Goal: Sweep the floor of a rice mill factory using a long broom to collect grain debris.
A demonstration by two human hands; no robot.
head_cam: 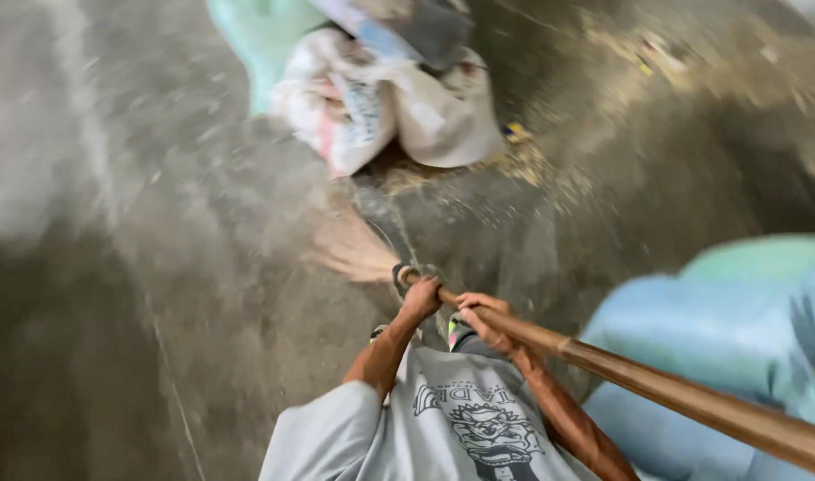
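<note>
Nearest, a wooden broom handle (675,392) runs in from four o'clock, left hand (421,298) and right hand (483,321) both clenched around it. Its bristles (349,249) (blurred) lie at eleven; a wide stroke could hit the sacks (389,102) at twelve.

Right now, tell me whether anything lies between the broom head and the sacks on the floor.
Nothing solid shows. Both hands, left and right, grip the broom handle. Between the bristles and the white sacks lies only floor with loose scattered debris.
</note>
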